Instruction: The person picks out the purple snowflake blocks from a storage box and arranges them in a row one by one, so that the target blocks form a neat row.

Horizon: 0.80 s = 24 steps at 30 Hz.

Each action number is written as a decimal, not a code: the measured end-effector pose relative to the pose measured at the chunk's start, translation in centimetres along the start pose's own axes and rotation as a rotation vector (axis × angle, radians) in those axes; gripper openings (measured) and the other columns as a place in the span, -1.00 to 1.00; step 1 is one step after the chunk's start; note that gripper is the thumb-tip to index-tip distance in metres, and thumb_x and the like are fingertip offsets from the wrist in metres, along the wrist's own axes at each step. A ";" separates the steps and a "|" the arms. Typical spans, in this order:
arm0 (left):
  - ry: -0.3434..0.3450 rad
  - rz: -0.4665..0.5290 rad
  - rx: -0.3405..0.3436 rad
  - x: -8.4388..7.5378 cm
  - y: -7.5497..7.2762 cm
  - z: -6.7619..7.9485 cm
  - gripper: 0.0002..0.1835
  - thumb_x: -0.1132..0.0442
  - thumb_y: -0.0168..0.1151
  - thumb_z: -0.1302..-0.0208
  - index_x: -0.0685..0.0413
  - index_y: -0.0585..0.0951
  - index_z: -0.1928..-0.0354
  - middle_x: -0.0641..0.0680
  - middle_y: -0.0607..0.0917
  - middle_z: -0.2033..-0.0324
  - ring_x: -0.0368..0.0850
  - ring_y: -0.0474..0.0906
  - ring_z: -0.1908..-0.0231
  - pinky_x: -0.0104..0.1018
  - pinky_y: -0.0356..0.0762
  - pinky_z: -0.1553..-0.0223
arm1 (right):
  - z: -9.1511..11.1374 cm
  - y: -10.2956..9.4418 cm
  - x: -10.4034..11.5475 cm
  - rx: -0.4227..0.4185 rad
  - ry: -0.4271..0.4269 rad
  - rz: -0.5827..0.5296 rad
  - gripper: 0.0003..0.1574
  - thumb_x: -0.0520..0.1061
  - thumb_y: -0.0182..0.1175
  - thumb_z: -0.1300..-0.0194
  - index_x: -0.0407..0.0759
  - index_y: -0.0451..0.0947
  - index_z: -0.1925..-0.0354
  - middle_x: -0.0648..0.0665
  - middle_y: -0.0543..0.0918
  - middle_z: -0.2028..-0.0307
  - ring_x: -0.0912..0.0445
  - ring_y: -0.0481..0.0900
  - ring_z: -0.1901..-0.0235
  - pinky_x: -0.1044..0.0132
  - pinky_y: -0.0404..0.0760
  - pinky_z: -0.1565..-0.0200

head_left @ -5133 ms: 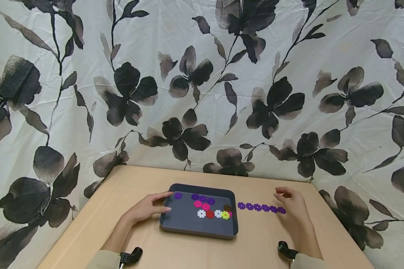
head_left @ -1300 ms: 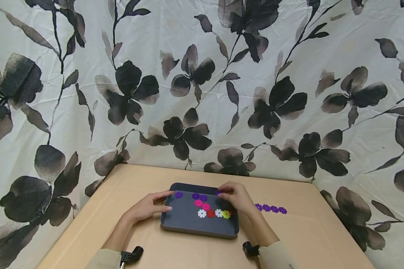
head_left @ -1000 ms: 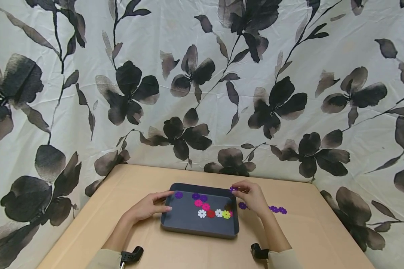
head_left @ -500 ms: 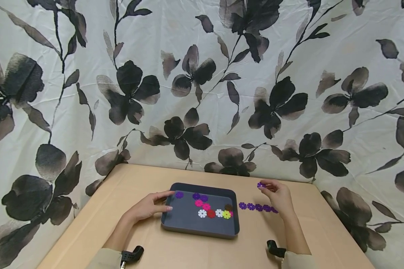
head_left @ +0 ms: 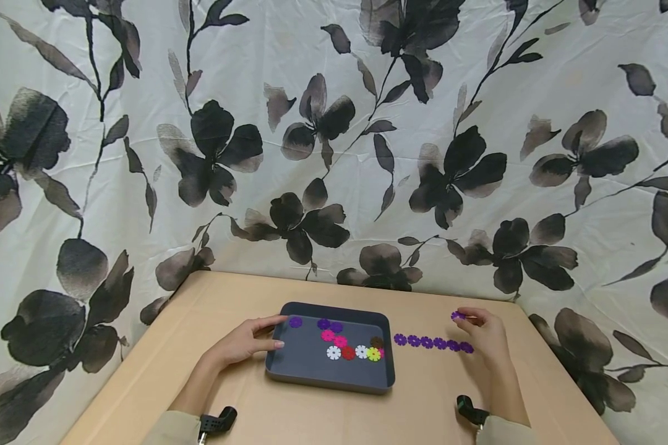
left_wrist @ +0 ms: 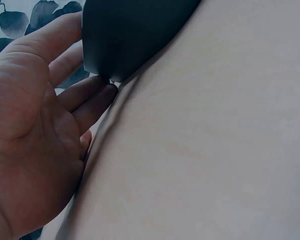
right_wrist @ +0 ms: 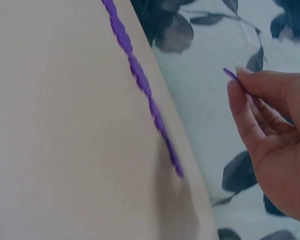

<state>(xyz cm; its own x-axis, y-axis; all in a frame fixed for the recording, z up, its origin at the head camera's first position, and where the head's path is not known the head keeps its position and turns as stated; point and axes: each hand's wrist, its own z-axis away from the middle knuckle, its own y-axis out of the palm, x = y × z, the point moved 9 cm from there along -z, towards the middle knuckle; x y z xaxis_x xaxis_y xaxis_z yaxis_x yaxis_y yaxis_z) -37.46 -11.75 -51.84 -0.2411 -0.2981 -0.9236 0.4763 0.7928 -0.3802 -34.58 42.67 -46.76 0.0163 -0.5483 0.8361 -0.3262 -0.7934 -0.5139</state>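
In the head view my left hand (head_left: 247,340) holds the left side of a dark grey tray (head_left: 328,379), thumb over the rim; the left wrist view has its fingers against the tray's outer wall (left_wrist: 125,40). My right hand (head_left: 487,337) pinches a purple flower-shaped plastic disc (head_left: 458,316) between thumb and fingertips, raised above the right end of a row of purple discs (head_left: 426,342) on the table. The right wrist view shows the pinched disc (right_wrist: 231,74) edge-on, apart from the row (right_wrist: 140,75).
Inside the tray lie a lone purple disc (head_left: 295,322), two purple ones (head_left: 330,325), pink discs (head_left: 334,338), white discs (head_left: 333,353), a red disc (head_left: 347,353), a yellow disc (head_left: 373,354) and a brown disc (head_left: 376,342). A floral cloth (head_left: 312,185) hangs behind the table (head_left: 228,296).
My right hand took a purple disc from the tray's back and carried it right, over the row, to its far end. The tray's purple group went from three to two. My left hand stayed put.
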 end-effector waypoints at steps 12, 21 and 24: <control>0.005 -0.008 0.000 0.3 0.0 0.0 -0.23 0.03 0.46 -0.33 0.02 0.42 -0.52 0.21 0.29 -0.56 0.25 0.16 -0.57 0.15 0.11 -0.59 | 1.3 -2.0 -4.3 0.020 0.131 0.024 -0.50 -0.09 0.32 -0.46 -0.27 0.58 -0.26 -0.29 0.64 -0.15 0.08 0.58 0.03 0.45 0.71 0.14; 0.002 -0.011 -0.004 0.4 0.0 -0.1 -0.26 0.07 0.44 -0.35 0.01 0.42 -0.52 0.21 0.30 -0.56 0.25 0.16 -0.57 0.16 0.10 -0.59 | 1.4 -2.9 -6.7 0.064 0.171 0.085 -0.63 -0.28 0.30 -0.43 -0.39 0.64 -0.15 -0.31 0.73 -0.02 0.09 0.68 0.14 0.55 0.64 0.21; 0.000 -0.018 -0.006 0.4 -0.1 -0.1 -0.26 0.07 0.45 -0.35 0.00 0.43 -0.52 0.20 0.30 -0.56 0.25 0.17 -0.57 0.16 0.11 -0.59 | 1.0 -3.1 -6.8 0.070 0.155 0.163 -0.68 -0.31 0.33 -0.38 -0.40 0.68 -0.07 -0.30 0.77 0.06 -0.01 0.67 0.12 0.54 0.59 0.24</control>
<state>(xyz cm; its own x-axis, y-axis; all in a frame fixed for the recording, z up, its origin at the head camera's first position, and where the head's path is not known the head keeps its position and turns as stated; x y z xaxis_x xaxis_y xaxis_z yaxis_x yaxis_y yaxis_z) -37.69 -11.88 -52.14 -0.2500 -0.3121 -0.9166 0.4666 0.7907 -0.3964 -32.74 48.60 -51.06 -0.1779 -0.6278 0.7577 -0.2466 -0.7170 -0.6520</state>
